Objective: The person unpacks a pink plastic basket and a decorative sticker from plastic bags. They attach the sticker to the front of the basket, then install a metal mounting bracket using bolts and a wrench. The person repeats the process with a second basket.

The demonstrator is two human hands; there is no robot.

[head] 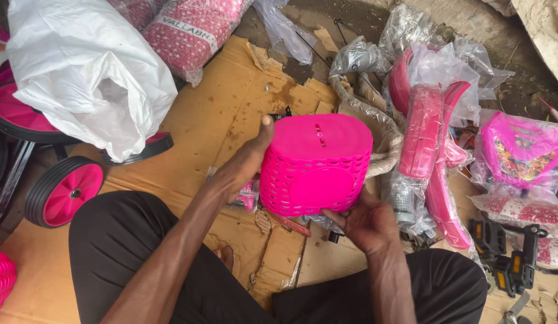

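A bright pink plastic basket (316,165) with a woven-pattern wall is held upside down over the cardboard, its flat bottom facing up. My left hand (246,162) presses against its left side, thumb up along the rim. My right hand (361,222) grips its lower front edge from underneath, fingers curled on the rim. Both hands hold the basket above my crossed legs in black trousers (123,240).
Flattened cardboard (219,102) covers the ground. A white sack (87,66) lies over pink-hubbed small wheels (66,191) at left. Plastic-wrapped pink fenders (426,132) and a pink panel (519,150) lie at right, with black pedals (510,252) at lower right. A red-handled tool (294,227) lies under the basket.
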